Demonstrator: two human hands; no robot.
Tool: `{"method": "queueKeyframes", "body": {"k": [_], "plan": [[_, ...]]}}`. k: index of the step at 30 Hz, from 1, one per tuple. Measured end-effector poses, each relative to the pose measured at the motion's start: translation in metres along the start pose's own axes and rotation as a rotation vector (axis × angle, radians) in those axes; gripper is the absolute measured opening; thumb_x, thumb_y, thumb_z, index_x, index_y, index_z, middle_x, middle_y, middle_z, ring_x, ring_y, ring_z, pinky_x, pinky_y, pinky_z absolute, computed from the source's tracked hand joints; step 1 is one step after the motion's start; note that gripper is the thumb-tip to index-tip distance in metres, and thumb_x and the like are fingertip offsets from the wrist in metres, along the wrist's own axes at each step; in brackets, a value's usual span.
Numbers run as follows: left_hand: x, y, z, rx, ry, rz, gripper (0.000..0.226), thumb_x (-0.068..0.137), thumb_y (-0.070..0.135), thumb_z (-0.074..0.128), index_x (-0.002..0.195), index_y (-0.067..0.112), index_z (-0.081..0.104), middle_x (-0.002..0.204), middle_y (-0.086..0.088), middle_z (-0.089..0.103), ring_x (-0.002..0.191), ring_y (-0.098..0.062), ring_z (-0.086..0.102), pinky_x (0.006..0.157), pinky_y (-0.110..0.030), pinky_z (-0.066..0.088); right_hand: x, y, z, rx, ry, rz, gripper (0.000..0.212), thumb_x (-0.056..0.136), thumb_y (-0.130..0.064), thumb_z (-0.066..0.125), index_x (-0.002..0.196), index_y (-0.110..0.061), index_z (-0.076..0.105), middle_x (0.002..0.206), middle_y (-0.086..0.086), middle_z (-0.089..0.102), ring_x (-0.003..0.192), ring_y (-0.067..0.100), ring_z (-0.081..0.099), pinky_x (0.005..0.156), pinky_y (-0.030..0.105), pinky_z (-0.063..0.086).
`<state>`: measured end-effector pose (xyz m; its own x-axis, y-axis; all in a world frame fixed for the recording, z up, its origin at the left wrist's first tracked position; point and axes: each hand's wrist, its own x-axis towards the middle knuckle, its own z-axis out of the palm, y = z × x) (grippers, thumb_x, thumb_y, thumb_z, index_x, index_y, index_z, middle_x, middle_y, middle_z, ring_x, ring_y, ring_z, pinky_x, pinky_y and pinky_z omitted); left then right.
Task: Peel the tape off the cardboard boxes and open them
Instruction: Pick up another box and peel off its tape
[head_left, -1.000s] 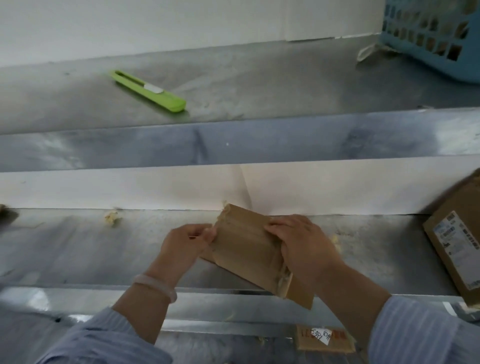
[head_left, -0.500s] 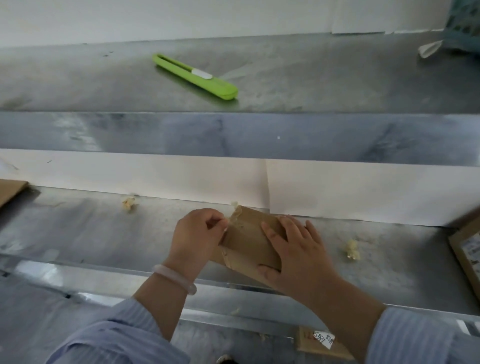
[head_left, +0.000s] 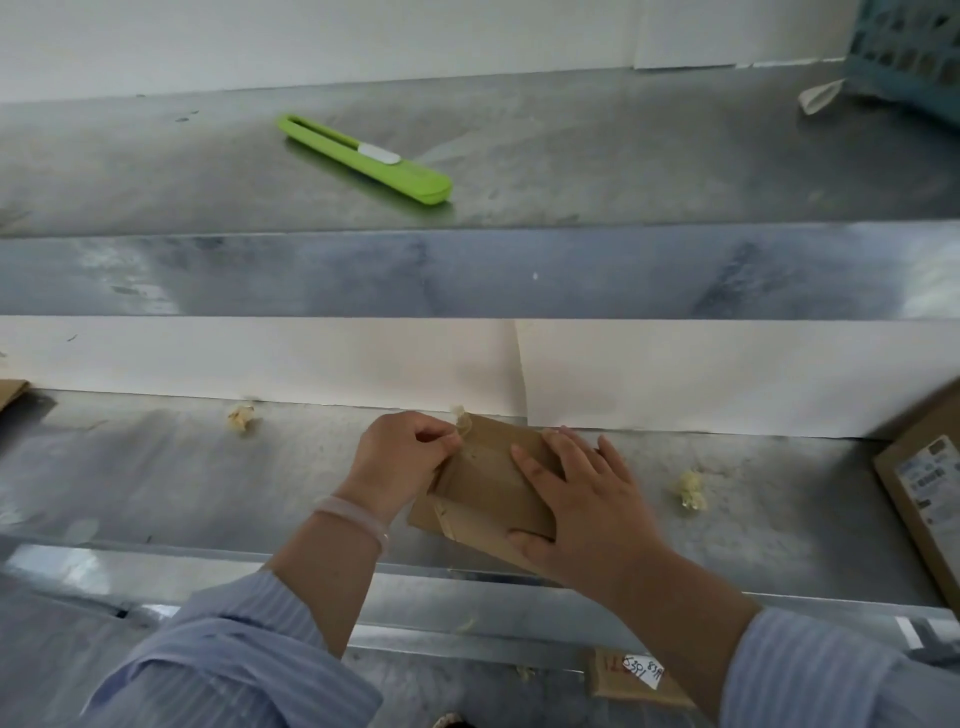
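A small flat brown cardboard box (head_left: 483, 483) lies on the lower metal shelf (head_left: 156, 467), near its front edge. My right hand (head_left: 576, 499) presses flat on the box's top, thumb wrapped under its near edge. My left hand (head_left: 405, 457) is curled at the box's far left corner, fingertips pinching a thin strip of clear tape (head_left: 465, 428) that lifts off that corner. A further line of tape (head_left: 447, 519) crosses the box's near left end.
A green utility knife (head_left: 363, 156) lies on the upper metal shelf. A blue basket (head_left: 909, 57) stands at the back right. A larger labelled cardboard box (head_left: 930, 488) sits at the right edge. Crumpled tape balls (head_left: 241, 415) (head_left: 688, 488) lie on the lower shelf. Another labelled box (head_left: 634, 675) lies below.
The box went from held tilted in the air to lying flat on the shelf. My right hand flattened on top of it, and my left hand closed on tape at the corner.
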<state>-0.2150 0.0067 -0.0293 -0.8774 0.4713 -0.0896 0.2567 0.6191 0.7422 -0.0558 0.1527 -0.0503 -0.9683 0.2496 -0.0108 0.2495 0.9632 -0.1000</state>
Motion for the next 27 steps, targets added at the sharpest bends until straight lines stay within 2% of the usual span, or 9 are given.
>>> {"method": "queueKeyframes", "body": {"k": [4,11,14,16,19,21,24,25,27], "plan": [[-0.005,0.004,0.004,0.181,0.13,0.152,0.006,0.084,0.023,0.071,0.086,0.025,0.076,0.083,0.013,0.069,0.08,-0.003,0.06,0.07,-0.013,0.042,0.0,-0.001,0.003,-0.01,0.018,0.008,0.079,0.073,-0.075,0.041,0.137,-0.031,0.052,0.137,0.009,0.054,0.131,0.028,0.049,0.111,0.05,0.029],[-0.009,-0.001,0.008,0.497,0.217,0.59,0.011,0.081,0.007,0.066,0.075,0.015,0.069,0.077,0.003,0.061,0.068,-0.017,0.057,0.059,-0.031,0.051,0.002,0.0,0.006,-0.01,0.061,0.008,0.079,0.069,-0.074,0.044,0.133,-0.031,0.056,0.133,0.007,0.056,0.126,0.028,0.052,0.108,0.052,0.034],[-0.014,0.003,0.008,0.56,0.172,0.737,0.013,0.083,0.014,0.056,0.075,0.017,0.066,0.077,0.002,0.06,0.068,-0.015,0.056,0.059,-0.03,0.052,0.003,-0.001,0.005,-0.016,0.072,0.015,0.077,0.069,-0.073,0.044,0.13,-0.03,0.059,0.13,0.007,0.059,0.124,0.028,0.055,0.106,0.052,0.036],[-0.016,0.013,0.004,0.405,0.143,0.604,0.017,0.088,0.023,0.056,0.08,0.021,0.07,0.079,0.008,0.064,0.073,-0.009,0.058,0.067,-0.022,0.049,0.004,-0.002,0.003,-0.002,0.062,0.018,0.076,0.068,-0.073,0.044,0.129,-0.031,0.06,0.129,0.008,0.059,0.124,0.029,0.055,0.106,0.052,0.036],[-0.011,0.018,0.0,0.131,0.124,0.262,0.004,0.084,0.027,0.071,0.086,0.028,0.074,0.08,0.017,0.069,0.078,0.003,0.061,0.068,-0.005,0.042,0.003,-0.002,0.0,0.021,0.05,0.017,0.078,0.067,-0.073,0.044,0.129,-0.029,0.061,0.129,0.007,0.058,0.126,0.028,0.049,0.106,0.05,0.037],[-0.008,0.013,0.003,-0.061,0.081,0.101,0.006,0.082,0.027,0.074,0.088,0.028,0.073,0.078,0.016,0.071,0.08,0.001,0.065,0.073,-0.011,0.049,0.003,-0.003,-0.003,0.039,0.025,0.01,0.082,0.07,-0.075,0.039,0.134,-0.028,0.057,0.134,0.005,0.052,0.128,0.026,0.039,0.109,0.048,0.034],[-0.009,0.01,0.006,-0.25,0.044,-0.012,0.008,0.081,0.026,0.076,0.087,0.028,0.071,0.077,0.013,0.073,0.079,-0.003,0.068,0.082,-0.032,0.057,0.004,-0.005,-0.012,0.114,0.021,0.012,0.09,0.076,-0.08,0.013,0.147,-0.031,0.04,0.144,-0.003,0.033,0.135,0.021,0.024,0.114,0.041,0.016],[-0.009,0.01,0.006,-0.263,0.031,-0.014,0.008,0.081,0.025,0.075,0.086,0.029,0.07,0.077,0.013,0.073,0.077,-0.001,0.068,0.082,-0.032,0.057,0.006,-0.007,-0.016,0.167,0.014,0.047,0.087,0.078,-0.078,0.008,0.147,-0.034,0.038,0.144,-0.007,0.03,0.135,0.018,0.022,0.113,0.037,0.013],[-0.009,0.013,0.003,-0.267,-0.011,-0.007,0.01,0.082,0.024,0.075,0.085,0.032,0.069,0.077,0.015,0.073,0.075,0.002,0.067,0.083,-0.029,0.056,0.013,-0.012,-0.024,0.267,0.014,0.132,0.064,0.09,-0.068,0.019,0.142,-0.039,0.044,0.138,-0.011,0.034,0.131,0.014,0.025,0.111,0.034,0.015]]}}
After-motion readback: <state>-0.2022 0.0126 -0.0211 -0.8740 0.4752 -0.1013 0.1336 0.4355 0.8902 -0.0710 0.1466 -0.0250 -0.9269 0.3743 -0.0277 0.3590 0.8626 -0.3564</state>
